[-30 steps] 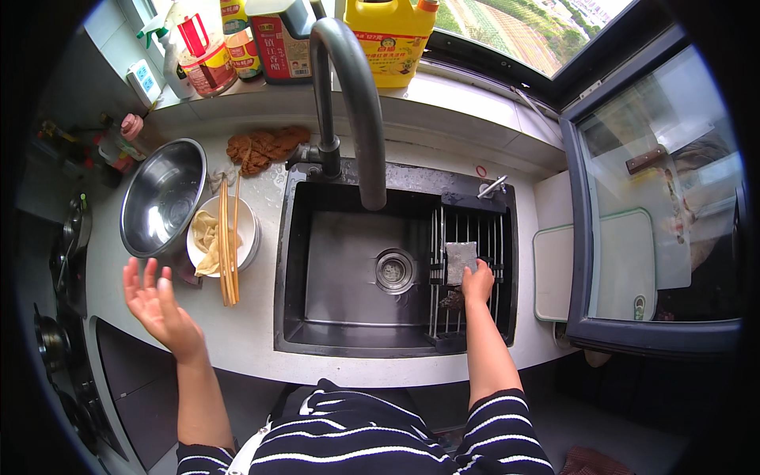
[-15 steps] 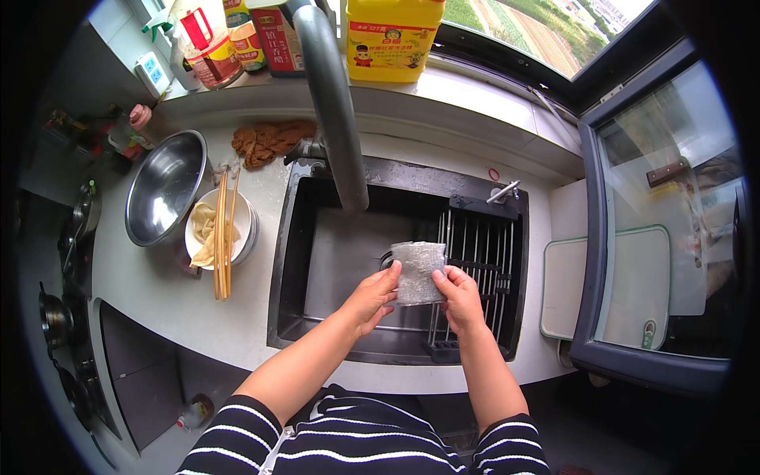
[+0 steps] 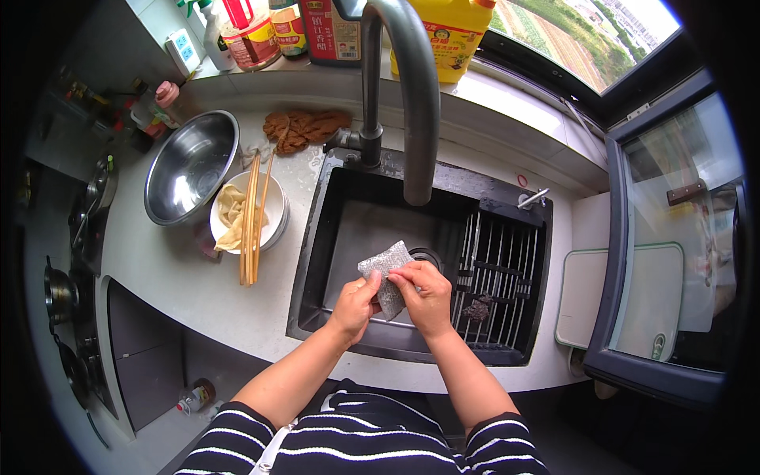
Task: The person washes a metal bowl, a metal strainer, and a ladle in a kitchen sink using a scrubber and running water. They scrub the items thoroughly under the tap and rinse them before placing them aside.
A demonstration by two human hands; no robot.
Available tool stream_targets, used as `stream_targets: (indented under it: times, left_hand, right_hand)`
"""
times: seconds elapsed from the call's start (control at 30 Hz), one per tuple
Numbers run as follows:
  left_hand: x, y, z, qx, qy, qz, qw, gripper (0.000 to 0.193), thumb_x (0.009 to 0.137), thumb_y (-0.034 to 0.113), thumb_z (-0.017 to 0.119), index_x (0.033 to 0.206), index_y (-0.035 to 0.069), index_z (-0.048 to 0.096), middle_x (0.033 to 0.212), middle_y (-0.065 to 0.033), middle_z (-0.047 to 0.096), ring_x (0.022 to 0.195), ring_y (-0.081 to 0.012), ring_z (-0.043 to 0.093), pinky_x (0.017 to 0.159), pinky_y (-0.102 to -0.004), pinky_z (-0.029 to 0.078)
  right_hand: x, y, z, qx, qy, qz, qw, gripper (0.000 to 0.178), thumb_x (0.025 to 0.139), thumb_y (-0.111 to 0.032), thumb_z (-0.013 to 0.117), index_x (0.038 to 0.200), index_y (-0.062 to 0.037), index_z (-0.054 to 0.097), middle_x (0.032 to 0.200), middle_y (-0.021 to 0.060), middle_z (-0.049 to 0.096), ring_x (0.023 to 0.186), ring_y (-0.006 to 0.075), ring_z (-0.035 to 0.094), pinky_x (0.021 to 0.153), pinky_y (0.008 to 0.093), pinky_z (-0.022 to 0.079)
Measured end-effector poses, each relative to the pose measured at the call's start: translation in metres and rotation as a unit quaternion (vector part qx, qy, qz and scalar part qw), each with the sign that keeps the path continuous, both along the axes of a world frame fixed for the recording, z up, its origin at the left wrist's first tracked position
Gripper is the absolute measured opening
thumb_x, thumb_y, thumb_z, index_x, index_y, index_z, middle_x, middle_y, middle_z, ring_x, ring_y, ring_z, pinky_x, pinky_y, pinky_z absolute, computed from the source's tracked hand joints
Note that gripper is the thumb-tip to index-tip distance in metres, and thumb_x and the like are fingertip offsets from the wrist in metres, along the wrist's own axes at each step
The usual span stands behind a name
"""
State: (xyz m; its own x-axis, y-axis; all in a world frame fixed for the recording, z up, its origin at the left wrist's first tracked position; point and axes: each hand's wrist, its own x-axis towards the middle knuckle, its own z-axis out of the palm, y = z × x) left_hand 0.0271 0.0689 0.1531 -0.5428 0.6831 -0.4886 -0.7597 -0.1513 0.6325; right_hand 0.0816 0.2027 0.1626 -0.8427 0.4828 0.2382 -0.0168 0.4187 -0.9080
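Over the near part of the black sink point(image 3: 317, 237) I hold a silvery-grey mesh scouring pad point(image 3: 386, 261), tilted and partly hidden by my fingers. My left hand point(image 3: 353, 307) is closed on its left side, the thumb lying on the face of the pad. My right hand point(image 3: 426, 297) pinches its right edge with thumb and fingertips. Beyond both hands arches the dark faucet point(image 3: 419, 103). Below and to the right of the pad, a dark crumpled clump point(image 3: 478, 308) lies on the metal drying rack point(image 3: 499, 261) set across the sink.
Left of the sink, a steel bowl point(image 3: 192, 168) sits by white bowls point(image 3: 275, 214) holding a yellowish cloth point(image 3: 231, 212), with chopsticks point(image 3: 251, 229) laid across. A brown rag point(image 3: 305, 131) lies behind. Bottles line the sill; an open window point(image 3: 613, 237) swings in at right.
The pad has tilted and come nearer me, and my right hand has moved in beside my left. The view has shifted left. The dark clump on the rack now shows.
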Motion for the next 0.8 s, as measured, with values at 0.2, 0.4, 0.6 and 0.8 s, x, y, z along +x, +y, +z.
stream_targets:
  times: [0.2,0.4,0.6,0.8]
  left_hand:
    - [-0.008,-0.011,0.010,0.006,-0.023,0.014,1.000,0.044,0.097,0.036,0.041,0.118,-0.001,0.051,0.113,-0.0093,0.058,0.102,-0.0178,0.057,0.090,-0.0346,0.045]
    - [-0.012,-0.011,0.015,0.031,-0.056,0.042,0.997,0.042,0.098,0.035,0.040,0.118,-0.001,0.050,0.115,-0.0098,0.057,0.105,-0.0192,0.056,0.091,-0.0365,0.044]
    - [-0.015,-0.005,0.023,0.050,-0.097,0.057,0.992,0.042,0.097,0.035,0.039,0.121,0.001,0.048,0.119,-0.0109,0.055,0.110,-0.0226,0.054,0.093,-0.0427,0.044]
    - [-0.017,-0.004,0.019,-0.001,-0.044,0.028,0.999,0.043,0.098,0.037,0.039,0.118,0.000,0.051,0.113,-0.0084,0.058,0.102,-0.0176,0.057,0.090,-0.0355,0.046]
  right_hand:
    - [0.003,0.008,-0.003,-0.291,-0.097,-0.059,0.950,0.014,0.086,-0.012,0.063,0.082,0.0010,0.064,0.071,0.0015,0.059,0.066,0.0077,0.054,0.061,0.0212,0.044]
    - [-0.003,-0.013,0.013,0.096,-0.023,-0.008,0.995,0.011,0.075,-0.006,0.068,0.085,-0.0021,0.065,0.081,0.0099,0.061,0.071,0.0260,0.058,0.065,0.0316,0.047]
    - [-0.009,-0.007,-0.012,-0.163,-0.022,-0.084,0.983,0.006,0.082,-0.006,0.064,0.085,-0.0004,0.064,0.077,0.0057,0.060,0.070,0.0147,0.056,0.063,0.0266,0.045]
    - [-0.019,-0.006,0.021,0.106,0.041,0.021,0.993,0.013,0.077,-0.002,0.066,0.091,-0.0008,0.065,0.086,0.0096,0.062,0.071,0.0197,0.057,0.068,0.0284,0.046]
